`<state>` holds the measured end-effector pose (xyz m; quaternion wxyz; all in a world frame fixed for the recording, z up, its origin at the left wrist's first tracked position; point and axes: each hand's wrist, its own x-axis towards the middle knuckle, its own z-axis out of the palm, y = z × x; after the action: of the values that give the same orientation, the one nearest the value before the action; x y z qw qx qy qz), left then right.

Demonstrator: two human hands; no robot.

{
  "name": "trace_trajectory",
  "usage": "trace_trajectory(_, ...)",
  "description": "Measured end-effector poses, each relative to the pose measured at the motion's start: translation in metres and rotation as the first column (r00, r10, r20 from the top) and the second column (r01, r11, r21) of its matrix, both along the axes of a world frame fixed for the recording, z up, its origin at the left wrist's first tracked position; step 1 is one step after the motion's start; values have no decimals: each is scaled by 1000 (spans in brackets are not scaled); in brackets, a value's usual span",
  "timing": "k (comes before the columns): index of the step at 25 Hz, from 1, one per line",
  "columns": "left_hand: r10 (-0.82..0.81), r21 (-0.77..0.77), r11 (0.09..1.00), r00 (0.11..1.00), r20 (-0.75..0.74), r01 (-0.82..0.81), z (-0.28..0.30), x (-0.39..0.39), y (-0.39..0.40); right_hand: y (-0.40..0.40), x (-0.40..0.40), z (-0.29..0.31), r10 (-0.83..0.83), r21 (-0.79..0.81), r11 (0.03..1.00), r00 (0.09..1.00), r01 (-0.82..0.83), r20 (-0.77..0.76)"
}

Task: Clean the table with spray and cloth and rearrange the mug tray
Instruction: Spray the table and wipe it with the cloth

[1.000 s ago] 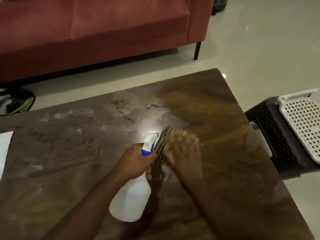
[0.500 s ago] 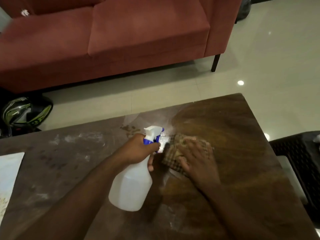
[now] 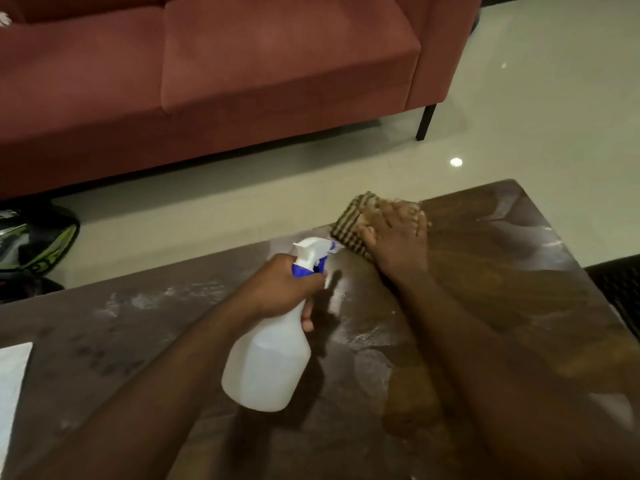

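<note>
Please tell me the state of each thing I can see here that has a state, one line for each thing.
Spray bottle: held tilted above the table, nozzle pointing toward the cloth.
Left hand: grips the bottle neck.
Cloth: folded, pressed flat at the table's far edge.
Right hand: flat on the cloth.
Table: right part wiped, left part with white smears.

White spray bottle (image 3: 268, 368) tilted, blue-collared; striped brown cloth (image 3: 351, 225) flat at table (image 3: 502, 306) far edge.
</note>
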<state>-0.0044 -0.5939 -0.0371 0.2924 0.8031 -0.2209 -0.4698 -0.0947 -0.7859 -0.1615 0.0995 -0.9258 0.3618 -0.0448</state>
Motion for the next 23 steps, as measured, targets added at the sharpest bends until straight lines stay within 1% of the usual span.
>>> trace_trajectory(1,-17,4,1000,1000,2,17,-2,8,7,13,14,3,-83,23,996,997,83,0)
trace_trajectory(2,-30,-2,1000,1000,-3,30,-3,14,16,39,24,7,-55,23,998,998,54,10)
trace_trajectory(3,-44,-7,999,999,-6,44,-3,18,24,69,19,7,67,3,998,998,-67,15)
trace_trajectory(4,-61,-6,998,998,0,61,-1,22,30,88,0,0,228,-48,973,973,-227,21)
trace_trajectory(5,-68,-2,998,998,0,68,1,27,38,89,-27,-2,310,-49,950,951,-309,12)
trace_trajectory(6,-64,0,998,998,-10,64,3,30,46,79,-47,0,306,-42,951,952,-306,8)
trace_trajectory(7,-61,-2,998,998,-23,61,5,33,52,62,-54,5,184,-9,983,983,-184,6)
trace_trajectory(8,-64,-8,998,998,-27,64,6,35,56,48,-49,12,-22,23,999,1000,22,12)
trace_trajectory(9,-74,-18,997,997,-18,74,6,37,61,48,-31,16,-206,55,977,978,206,-5)
trace_trajectory(10,-80,-30,996,997,-10,79,5,39,65,63,-7,20,-277,100,956,961,276,-10)
trace_trajectory(11,-78,-30,997,997,-11,77,4,36,70,90,8,21,-216,127,968,976,216,-20)
trace_trajectory(12,-82,-31,996,997,-9,81,3,32,75,122,8,20,-60,121,991,998,61,-10)
trace_trajectory(13,-94,-27,995,996,-1,94,5,28,79,145,-11,12,141,39,989,990,-140,-17)
trace_trajectory(14,-101,-23,995,995,-2,101,7,23,84,153,-47,4,274,-21,961,961,-275,-41)
trace_trajectory(15,-94,-20,995,996,-9,94,9,20,90,141,-85,6,270,-21,962,961,-272,-61)
trace_trajectory(16,-87,-26,996,996,-15,86,9,18,96,120,-111,5,146,-8,989,987,-147,-63)
trace_trajectory(17,-94,-38,995,995,-21,93,10,11,100,104,-130,10,-55,-8,998,996,55,-70)
trace_trajectory(18,-117,-44,992,993,-15,116,11,4,103,100,-134,19,-238,-4,971,966,239,-103)
trace_trajectory(19,-142,-42,989,990,-4,142,11,-4,104,111,-121,26,-348,37,934,931,354,-112)
trace_trajectory(20,-157,-37,987,988,2,157,10,-13,105,139,-110,28,-353,92,929,933,358,-70)
trace_trajectory(21,-159,-31,987,987,5,159,10,-22,107,177,-108,26,-242,142,958,968,249,-62)
trace_trajectory(22,-163,-26,986,987,9,163,12,-32,109,217,-124,19,-58,97,993,998,60,-27)
trace_trajectory(23,-166,-21,986,986,9,166,14,-42,110,247,-162,20,147,54,988,989,-146,-19)
